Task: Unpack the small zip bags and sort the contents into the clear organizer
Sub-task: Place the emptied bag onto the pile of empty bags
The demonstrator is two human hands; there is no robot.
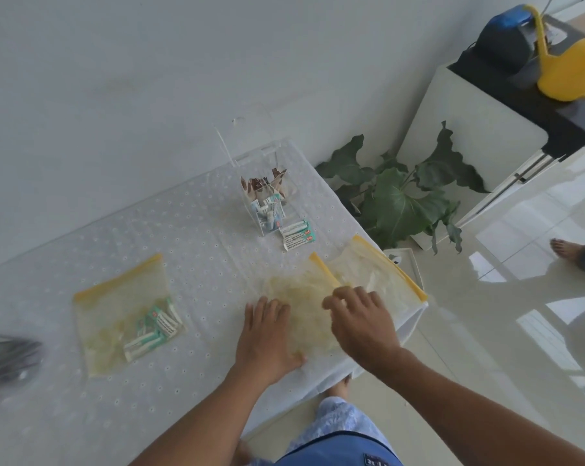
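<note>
Yellow-topped zip bag (304, 297) flat under both hands' fingers (267, 311).

Dark object (5, 359) at left edge: blurred, cropped, can't identify. Sachet print (296, 235) too small to read. Yellow watering can (573, 68) and someone's bare foot (578, 252) cut off at right edge.

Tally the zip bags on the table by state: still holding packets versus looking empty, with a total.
Bags still holding packets: 1, the left bag
Bags that look empty: 2, the bag under the hands and the right bag
Total: 3
</note>
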